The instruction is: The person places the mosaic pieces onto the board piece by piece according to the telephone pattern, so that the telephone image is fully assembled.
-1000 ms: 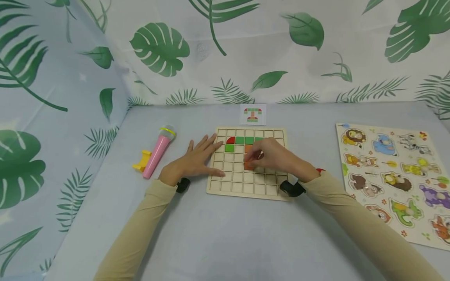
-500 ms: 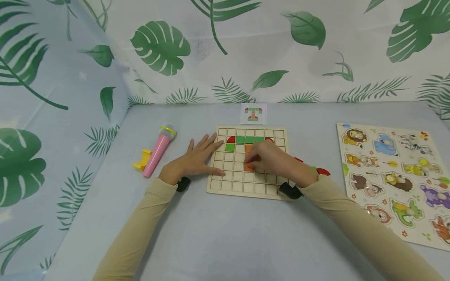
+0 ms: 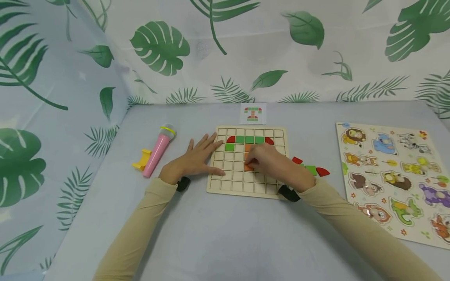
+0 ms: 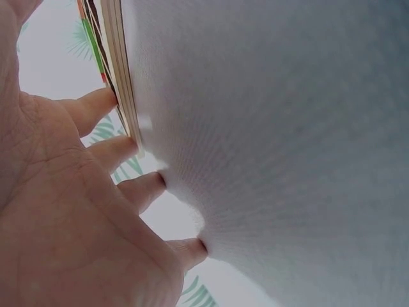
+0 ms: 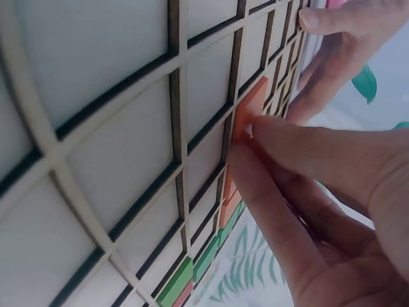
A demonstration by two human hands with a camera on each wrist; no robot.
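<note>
Our right grip, thumb and fingertips together, pinches a flat orange tile near the centre of the gridded wooden board. Our left grip, spread wide and unloaded, rests at its 9 o'clock edge. Beyond 3 o'clock lie a red quarter-round and green square.

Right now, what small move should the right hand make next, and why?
Probably press the orange square tile gently down into its cell on the pale wooden grid board. The right hand pinches it, in line with other orange tiles, and the small white card shows a similar orange column. I can't tell whether it sits fully flat.
</note>
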